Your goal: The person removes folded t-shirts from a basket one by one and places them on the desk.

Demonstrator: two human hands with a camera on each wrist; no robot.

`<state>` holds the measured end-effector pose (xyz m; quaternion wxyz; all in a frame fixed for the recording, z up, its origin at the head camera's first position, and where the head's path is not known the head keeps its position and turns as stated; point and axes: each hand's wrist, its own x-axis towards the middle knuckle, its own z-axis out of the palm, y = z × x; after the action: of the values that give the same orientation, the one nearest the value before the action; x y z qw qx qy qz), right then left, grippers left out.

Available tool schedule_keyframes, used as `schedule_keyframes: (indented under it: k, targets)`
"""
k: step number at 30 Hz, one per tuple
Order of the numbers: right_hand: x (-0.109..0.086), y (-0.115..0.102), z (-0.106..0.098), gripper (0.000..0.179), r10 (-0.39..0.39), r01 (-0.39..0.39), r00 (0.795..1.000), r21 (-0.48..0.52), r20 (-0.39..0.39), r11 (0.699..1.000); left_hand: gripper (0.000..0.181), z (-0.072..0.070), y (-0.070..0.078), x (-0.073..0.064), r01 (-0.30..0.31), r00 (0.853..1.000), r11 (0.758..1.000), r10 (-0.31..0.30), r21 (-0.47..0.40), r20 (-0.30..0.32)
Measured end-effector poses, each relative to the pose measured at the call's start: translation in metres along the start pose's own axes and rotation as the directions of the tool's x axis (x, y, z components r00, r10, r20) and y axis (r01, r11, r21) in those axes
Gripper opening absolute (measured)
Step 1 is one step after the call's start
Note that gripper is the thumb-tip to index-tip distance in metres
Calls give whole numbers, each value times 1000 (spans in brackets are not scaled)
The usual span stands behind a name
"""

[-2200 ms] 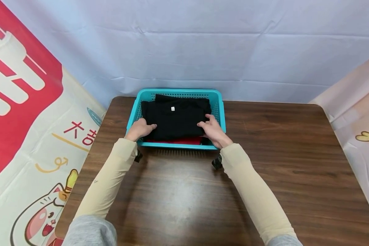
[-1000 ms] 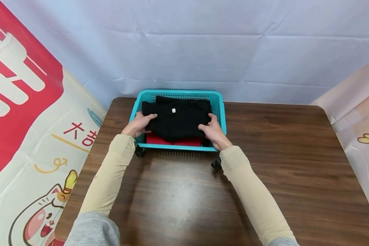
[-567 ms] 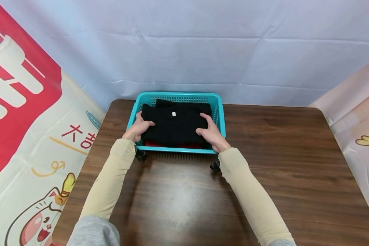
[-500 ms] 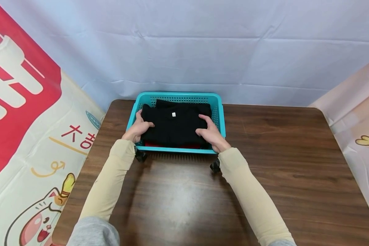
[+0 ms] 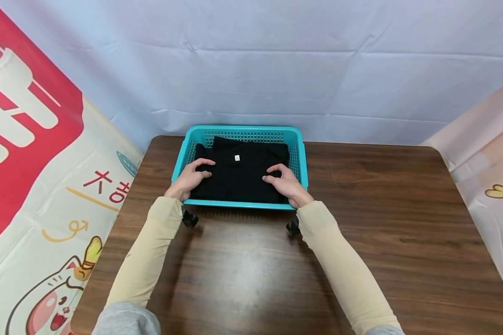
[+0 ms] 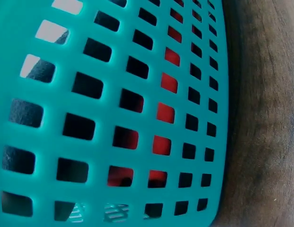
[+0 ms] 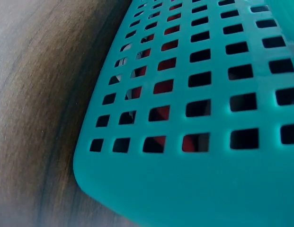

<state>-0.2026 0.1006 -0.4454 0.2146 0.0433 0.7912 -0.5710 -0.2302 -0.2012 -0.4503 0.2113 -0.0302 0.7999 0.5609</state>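
A folded black garment [image 5: 243, 179] with a small white label lies flat inside a turquoise plastic basket [image 5: 251, 204]. At the garment's left side, my left hand [image 5: 188, 177] rests with thumb and forefinger extended over the cloth. My right hand [image 5: 288, 184] lies at the right side, its thumb and forefinger apart on top of the fabric. Neither hand pinches the cloth. Through the basket wall [image 6: 109, 104] in the left wrist view, red cloth [image 6: 165, 112] shows beneath black. The right wrist view also shows the slotted basket side [image 7: 222, 179]; both hands are hidden from the wrist views.
The basket stands at the back of a brown wooden table [image 5: 381, 223], close to a white cloth backdrop [image 5: 276, 70]. A printed banner [image 5: 33, 186] hangs along the left side. Bare wood stretches to the right and in front of the basket.
The black garment has been lowered and spread over the red cloth, which no longer shows from above. Both hands have let go of its sides and now lie over its top.
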Motion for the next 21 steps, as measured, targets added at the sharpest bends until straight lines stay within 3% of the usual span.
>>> schedule_keyframes:
  k: [13, 21]
  targets:
    - [-1, -2, -1, 47, -27, 27, 999, -1, 34, 1000, 44, 1, 1, 1, -22, 1000, 999, 22, 34, 4]
    - [-2, -2, -3, 59, -54, 55, 996, -13, 75, 998, 52, 2, 0, 3, 7, 999, 997, -10, 82, 47]
